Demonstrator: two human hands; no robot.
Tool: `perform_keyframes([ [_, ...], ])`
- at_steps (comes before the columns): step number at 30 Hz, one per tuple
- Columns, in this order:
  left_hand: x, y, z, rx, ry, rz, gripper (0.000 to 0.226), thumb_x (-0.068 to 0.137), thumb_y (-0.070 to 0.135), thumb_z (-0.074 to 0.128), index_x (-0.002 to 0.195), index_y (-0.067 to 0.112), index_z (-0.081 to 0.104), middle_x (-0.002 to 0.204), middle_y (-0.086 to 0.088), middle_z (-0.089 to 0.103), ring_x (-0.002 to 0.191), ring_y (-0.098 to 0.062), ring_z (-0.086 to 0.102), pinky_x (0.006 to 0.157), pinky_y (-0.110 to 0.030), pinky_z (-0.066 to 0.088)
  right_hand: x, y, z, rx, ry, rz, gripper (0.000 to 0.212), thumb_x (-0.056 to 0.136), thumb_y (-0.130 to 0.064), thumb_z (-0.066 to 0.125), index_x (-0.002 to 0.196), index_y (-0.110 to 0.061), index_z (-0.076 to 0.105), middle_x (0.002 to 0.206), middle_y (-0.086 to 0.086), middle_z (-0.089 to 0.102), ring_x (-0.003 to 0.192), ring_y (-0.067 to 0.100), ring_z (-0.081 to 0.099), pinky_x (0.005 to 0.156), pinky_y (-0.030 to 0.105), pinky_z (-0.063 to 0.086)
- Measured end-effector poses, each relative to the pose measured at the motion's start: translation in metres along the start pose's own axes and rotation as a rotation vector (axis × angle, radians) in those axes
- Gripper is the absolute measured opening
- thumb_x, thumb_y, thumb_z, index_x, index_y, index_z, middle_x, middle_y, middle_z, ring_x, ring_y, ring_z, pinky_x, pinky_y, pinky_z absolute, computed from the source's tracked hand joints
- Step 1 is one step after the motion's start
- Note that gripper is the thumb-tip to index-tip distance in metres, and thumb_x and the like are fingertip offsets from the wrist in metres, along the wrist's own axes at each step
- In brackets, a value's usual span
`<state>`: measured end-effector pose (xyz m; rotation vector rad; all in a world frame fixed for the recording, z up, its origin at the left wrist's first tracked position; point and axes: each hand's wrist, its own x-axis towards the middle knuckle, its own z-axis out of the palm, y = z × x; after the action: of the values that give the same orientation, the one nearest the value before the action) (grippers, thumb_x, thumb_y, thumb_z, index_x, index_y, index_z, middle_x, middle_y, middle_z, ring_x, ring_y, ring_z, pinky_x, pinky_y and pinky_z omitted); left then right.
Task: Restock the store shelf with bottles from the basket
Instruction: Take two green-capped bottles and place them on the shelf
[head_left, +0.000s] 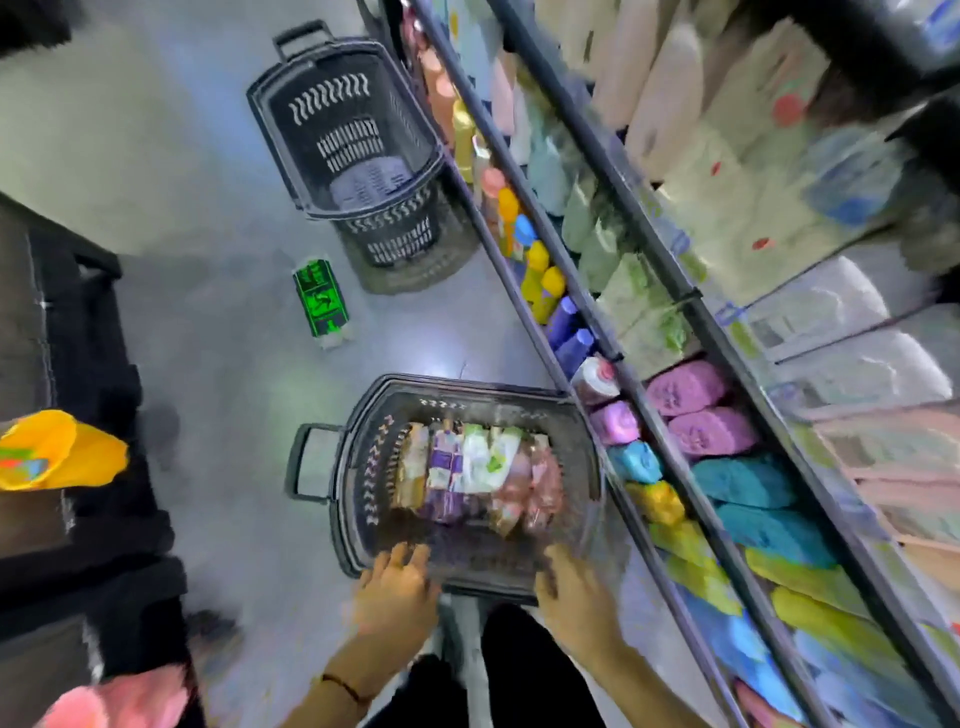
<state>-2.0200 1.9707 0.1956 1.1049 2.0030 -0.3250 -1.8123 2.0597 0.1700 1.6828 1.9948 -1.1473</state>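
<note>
- A shop aisle is seen from above, through a wide-angle lens worn on the head; much of the picture is smeared by blur.
- A dark plastic basket (457, 385) is set on the grey floor just beside the shelf (691, 299), probably so that stock can be passed across with a short reach.
- The basket is filled with bottles (472, 467) and packs in purple, white, pink and tan, laid side by side against its far wall; none has been taken out.
- The left hand (397, 582) is laid at the basket's near rim, its fingers spread and fairly straight, with nothing held in it.
- The right hand (571, 587) is placed at the same rim, nearer the shelf. It is too blurred for a grasp to be judged, but no bottle is seen in it.
- With both hands at the near edge, the basket is likely being steadied or shifted before a bottle is chosen.
- The shelf is seen running diagonally up the right side. Its lower tier is lined with shelved bottles (543, 291) in yellow, purple, pink and blue, grouped by colour, so new stock would be matched to its row.
- A second basket (337, 93), with nothing visible inside, is stood farther up the aisle against the shelf.
- A green floor sticker (319, 299) is seen between the two baskets, and a yellow bag (57, 449) at the left edge.
</note>
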Motion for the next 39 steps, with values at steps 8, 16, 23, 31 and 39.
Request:
perform_keyframes([
  [8, 0.19, -0.028, 0.07, -0.059, 0.002, 0.063, 0.041, 0.1, 0.041, 0.045, 0.139, 0.025, 0.047, 0.133, -0.002, 0.054, 0.122, -0.028, 0.052, 0.097, -0.042, 0.046, 0.173, 0.018, 0.096, 0.022, 0.06, 0.077, 0.039, 0.097, -0.019, 0.055, 0.135, -0.012, 0.057, 0.119, 0.013, 0.067, 0.104, 0.035, 0.066, 0.08, 0.039, 0.053],
  [16, 0.326, -0.054, 0.136, -0.119, 0.002, 0.108, 0.035, 0.101, 0.031, 0.047, 0.133, 0.017, 0.048, 0.128, -0.012, 0.055, 0.12, -0.036, 0.052, 0.095, -0.045, 0.047, 0.329, 0.027, 0.195, 0.097, 0.122, 0.263, 0.067, 0.092, -0.051, 0.062, 0.137, -0.004, 0.046, 0.128, 0.021, 0.059, 0.115, 0.037, 0.059, 0.088, 0.042, 0.049],
  [23, 0.367, -0.064, 0.169, -0.163, 0.055, 0.09, 0.035, 0.101, 0.032, 0.046, 0.132, 0.017, 0.047, 0.13, -0.011, 0.051, 0.118, -0.035, 0.053, 0.091, -0.046, 0.049, 0.385, 0.017, 0.228, 0.051, 0.106, 0.506, 0.087, 0.082, -0.041, 0.075, 0.145, 0.0, 0.032, 0.149, 0.024, 0.037, 0.133, 0.044, 0.042, 0.101, 0.049, 0.045],
  [31, 0.386, -0.04, 0.177, -0.426, 0.176, -0.059, 0.034, 0.096, 0.031, 0.058, 0.124, 0.013, 0.047, 0.119, -0.012, 0.057, 0.108, -0.036, 0.058, 0.088, -0.052, 0.052, 0.363, 0.047, 0.219, 0.229, 0.053, 0.293, 0.056, 0.092, -0.041, 0.064, 0.128, 0.0, 0.049, 0.129, 0.025, 0.052, 0.098, 0.037, 0.064, 0.072, 0.037, 0.054],
  [39, 0.433, 0.012, 0.195, -0.322, 0.132, -0.138, 0.076, 0.092, 0.047, 0.068, 0.139, 0.002, 0.029, 0.142, -0.024, 0.037, 0.134, -0.042, 0.035, 0.101, -0.049, 0.044, 0.318, 0.091, 0.181, 0.655, 0.165, 0.242, 0.04, 0.094, -0.024, 0.069, 0.122, -0.016, 0.043, 0.108, 0.0, 0.064, 0.09, 0.01, 0.068, 0.06, 0.025, 0.058],
])
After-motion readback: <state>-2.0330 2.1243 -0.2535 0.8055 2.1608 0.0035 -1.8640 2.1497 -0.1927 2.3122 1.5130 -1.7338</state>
